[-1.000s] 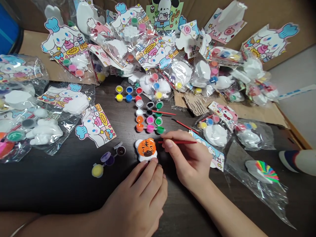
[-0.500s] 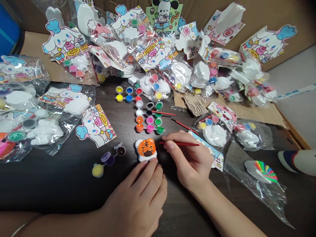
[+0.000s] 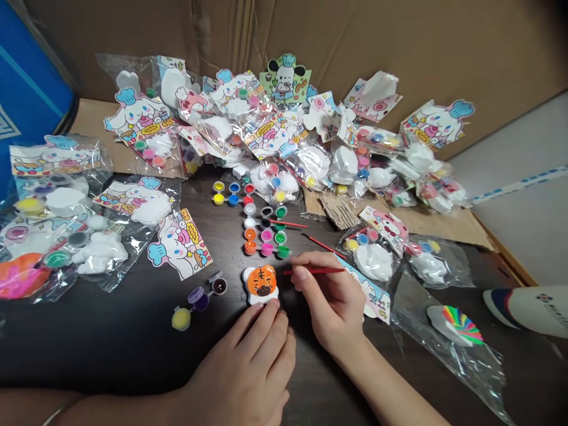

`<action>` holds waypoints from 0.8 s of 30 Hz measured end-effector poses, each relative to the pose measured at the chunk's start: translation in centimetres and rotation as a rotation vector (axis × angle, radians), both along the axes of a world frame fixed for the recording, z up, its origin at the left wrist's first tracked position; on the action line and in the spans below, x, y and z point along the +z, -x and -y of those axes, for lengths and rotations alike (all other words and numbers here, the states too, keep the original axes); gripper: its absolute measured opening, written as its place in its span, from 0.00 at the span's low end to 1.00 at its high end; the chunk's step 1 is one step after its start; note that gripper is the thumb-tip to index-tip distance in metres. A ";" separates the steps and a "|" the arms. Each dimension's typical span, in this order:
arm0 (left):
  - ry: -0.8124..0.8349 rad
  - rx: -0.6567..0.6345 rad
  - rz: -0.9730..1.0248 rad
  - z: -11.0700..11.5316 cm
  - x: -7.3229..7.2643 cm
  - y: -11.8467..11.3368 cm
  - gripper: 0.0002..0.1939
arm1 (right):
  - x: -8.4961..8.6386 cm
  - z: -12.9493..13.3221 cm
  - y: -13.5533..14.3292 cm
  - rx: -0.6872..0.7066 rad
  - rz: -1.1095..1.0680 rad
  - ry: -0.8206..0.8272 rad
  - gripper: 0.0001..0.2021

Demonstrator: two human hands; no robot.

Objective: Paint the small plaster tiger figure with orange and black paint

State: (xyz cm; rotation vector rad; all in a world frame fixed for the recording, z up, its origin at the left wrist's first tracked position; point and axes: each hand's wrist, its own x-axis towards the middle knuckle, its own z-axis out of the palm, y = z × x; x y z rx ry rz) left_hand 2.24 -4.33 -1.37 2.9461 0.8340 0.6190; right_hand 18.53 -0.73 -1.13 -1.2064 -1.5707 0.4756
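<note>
A small white plaster figurine [image 3: 261,278] with an orange tiger face, black stripes and a dark brown muzzle lies on the dark table. My left hand [image 3: 248,361] steadies its lower edge with closed fingertips, which hide that part. Just right of the figurine, my right hand [image 3: 332,302] pinches a thin red paintbrush [image 3: 322,270]; its tip points left, apart from the painted face. Beyond the hands stand open paint pots [image 3: 267,235] in several colours. To the left is a short strip of yellow, purple and dark brown pots [image 3: 200,300].
Bagged white figurines with paints [image 3: 275,136] are heaped along the back against cardboard. More bags [image 3: 104,251] lie at left. Two red brushes [image 3: 326,245] rest by the pots. A rainbow-painted piece [image 3: 461,325] on clear plastic and a white cup [image 3: 528,305] are at right.
The camera view has tipped upward, so the scene sits lower and more cardboard shows. Both hands keep nearly the same places beside the figurine, the brush still held.
</note>
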 end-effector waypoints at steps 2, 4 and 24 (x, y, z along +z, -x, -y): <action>-0.014 0.007 0.008 -0.1 -0.1 0.0 0.18 | 0.1 -0.1 0.1 -0.020 0.016 -0.003 0.06; -0.019 0.010 0.011 -0.1 -0.1 0.0 0.18 | 0.1 -0.1 0.1 0.006 0.049 -0.006 0.06; -0.014 0.031 0.011 0.1 0.2 0.3 0.20 | 2.4 -2.2 0.9 -0.025 -0.028 0.061 0.02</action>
